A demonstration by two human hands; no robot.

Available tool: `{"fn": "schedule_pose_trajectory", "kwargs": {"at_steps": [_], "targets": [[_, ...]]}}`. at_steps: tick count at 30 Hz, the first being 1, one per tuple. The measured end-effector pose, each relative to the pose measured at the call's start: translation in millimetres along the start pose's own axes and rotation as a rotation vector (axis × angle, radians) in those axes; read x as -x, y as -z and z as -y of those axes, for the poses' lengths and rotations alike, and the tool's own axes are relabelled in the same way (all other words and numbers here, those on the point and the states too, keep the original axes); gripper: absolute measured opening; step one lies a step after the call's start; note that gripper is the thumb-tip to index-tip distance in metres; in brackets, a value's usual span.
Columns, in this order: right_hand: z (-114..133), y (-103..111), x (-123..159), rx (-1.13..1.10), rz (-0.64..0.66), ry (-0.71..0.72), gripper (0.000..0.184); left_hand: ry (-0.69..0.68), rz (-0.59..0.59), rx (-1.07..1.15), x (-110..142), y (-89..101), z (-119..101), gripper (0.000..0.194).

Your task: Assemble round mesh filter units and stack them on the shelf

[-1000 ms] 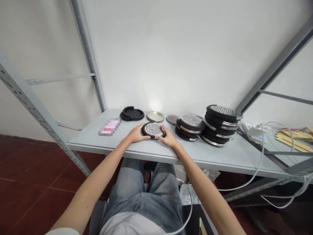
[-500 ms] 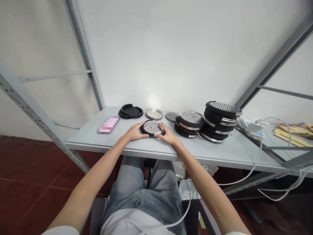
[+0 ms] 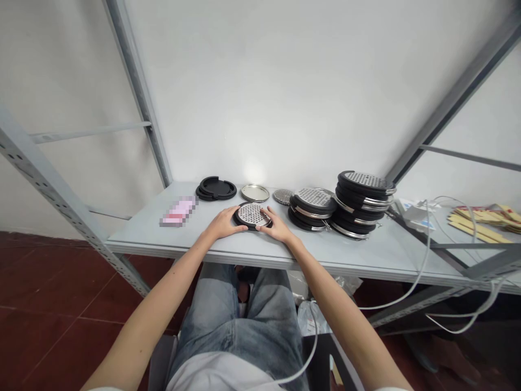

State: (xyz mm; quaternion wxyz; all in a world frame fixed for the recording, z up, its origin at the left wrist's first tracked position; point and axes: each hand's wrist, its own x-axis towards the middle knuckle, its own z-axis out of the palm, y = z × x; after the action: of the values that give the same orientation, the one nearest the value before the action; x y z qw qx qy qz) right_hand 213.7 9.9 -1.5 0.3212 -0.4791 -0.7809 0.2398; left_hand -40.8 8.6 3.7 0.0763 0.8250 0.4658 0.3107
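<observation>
A round black ring with a perforated metal disc point(image 3: 253, 214) set in it lies flat on the grey shelf top point(image 3: 195, 239). My left hand point(image 3: 225, 224) curves around its left side, thumb along the near edge. On the other side my right hand point(image 3: 277, 225) grips the rim, with fingertips reaching over the metal. Behind it rest black rings point(image 3: 216, 188) stacked at the left, shiny round metal plates point(image 3: 255, 193), and loose perforated discs point(image 3: 282, 196) at the right.
Right of my hands stand a short stack point(image 3: 311, 209) and a taller stack point(image 3: 362, 203) of black rings with perforated discs and metal bands. A pixelated pink item point(image 3: 179, 210) lies left. White cable point(image 3: 419, 277), yellow strips point(image 3: 472, 228) and metal shelf posts point(image 3: 140, 92) are at the sides.
Both hands stay around the same black ring with its perforated disc, with hardly any movement. The view has shifted slightly.
</observation>
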Motion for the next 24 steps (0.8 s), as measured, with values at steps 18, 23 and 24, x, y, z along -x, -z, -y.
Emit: {"fn": "schedule_pose_trajectory", "kwargs": {"at_steps": [18, 23, 24], "targets": [[-10.8, -4.1, -2.5, 0.004, -0.024, 0.051, 0.091, 0.042, -0.008, 0.051, 0.4, 0.1, 4.1, 0.081], [-7.6, -3.5, -1.2, 0.02, -0.042, 0.055, 0.094, 0.072, 0.013, 0.06, 1.0, 2.9, 0.8, 0.082], [-6.8, -3.3, -0.7, 0.025, -0.043, 0.049, 0.094, 0.07, 0.012, 0.06, 1.1, 3.5, -0.1, 0.082]]}}
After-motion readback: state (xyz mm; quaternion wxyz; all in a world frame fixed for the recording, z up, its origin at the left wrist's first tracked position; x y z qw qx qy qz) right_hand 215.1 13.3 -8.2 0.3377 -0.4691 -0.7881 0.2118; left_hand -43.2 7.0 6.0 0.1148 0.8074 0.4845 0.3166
